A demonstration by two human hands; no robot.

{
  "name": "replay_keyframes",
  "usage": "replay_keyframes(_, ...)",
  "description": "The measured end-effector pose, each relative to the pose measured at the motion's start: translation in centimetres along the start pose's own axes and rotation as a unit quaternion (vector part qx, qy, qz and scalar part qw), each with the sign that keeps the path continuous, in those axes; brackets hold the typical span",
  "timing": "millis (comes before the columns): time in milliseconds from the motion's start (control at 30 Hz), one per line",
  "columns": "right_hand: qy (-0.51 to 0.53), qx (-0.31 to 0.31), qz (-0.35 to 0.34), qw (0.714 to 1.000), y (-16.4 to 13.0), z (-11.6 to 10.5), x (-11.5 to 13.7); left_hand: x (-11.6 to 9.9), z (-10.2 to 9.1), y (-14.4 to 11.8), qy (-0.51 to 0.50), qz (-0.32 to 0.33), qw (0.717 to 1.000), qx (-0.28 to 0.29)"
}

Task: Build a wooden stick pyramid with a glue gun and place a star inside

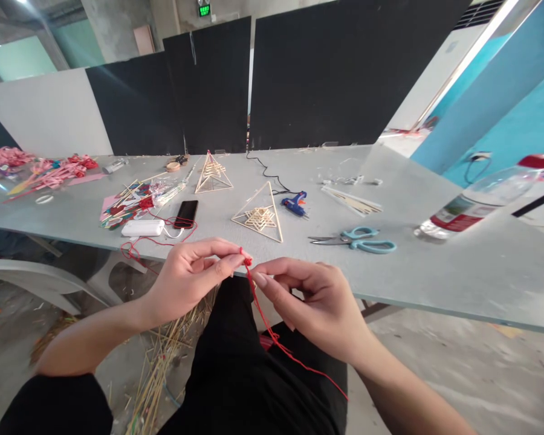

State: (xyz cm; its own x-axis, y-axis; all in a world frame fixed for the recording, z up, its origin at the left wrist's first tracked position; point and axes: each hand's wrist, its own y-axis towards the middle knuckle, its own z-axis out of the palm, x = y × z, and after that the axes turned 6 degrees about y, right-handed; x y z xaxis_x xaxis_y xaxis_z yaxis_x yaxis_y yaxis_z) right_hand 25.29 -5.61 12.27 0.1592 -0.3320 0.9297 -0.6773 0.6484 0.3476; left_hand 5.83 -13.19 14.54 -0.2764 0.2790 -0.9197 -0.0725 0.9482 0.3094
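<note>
My left hand (193, 275) and my right hand (315, 305) meet just in front of the grey table's near edge (435, 302), above my lap. Both pinch a red string (272, 331) at its top end, near the fingertips. The string hangs down across my black trousers and trails off to the right. On the table just beyond my hands stands a stick pyramid (260, 214), with a second stick pyramid (212, 172) farther back.
Teal scissors (356, 239), a blue glue gun (295, 203) with a black cord, a black phone (186, 213), a white power bank (142, 228), a lying water bottle (480, 199) and pink craft pieces (49, 171) sit on the table. Loose sticks litter the floor (158, 362).
</note>
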Motion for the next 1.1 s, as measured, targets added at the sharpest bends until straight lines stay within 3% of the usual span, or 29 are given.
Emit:
replay_keyframes(200, -0.010, -0.002, -0.010, 1.000, 0.1, 0.0, -0.3, -0.1, 0.1, -0.1, 0.001, -0.033, 0.999, -0.027)
replay_keyframes(600, -0.045, 0.019, -0.024, 0.999, 0.2, 0.0, -1.0, -0.3, 0.2, -0.3, 0.019, -0.021, 0.999, -0.039)
replay_keyframes(933, -0.082, -0.023, -0.085, 0.993, -0.3, 0.0, -1.7, 0.0, 0.0, -0.2, 0.005, -0.040, 0.998, -0.052)
replay_keyframes(1100, -0.145, -0.062, -0.173, 0.972, -0.4, 0.1, -1.8, -0.1, 0.0, -0.1, 0.013, -0.032, 0.998, -0.050)
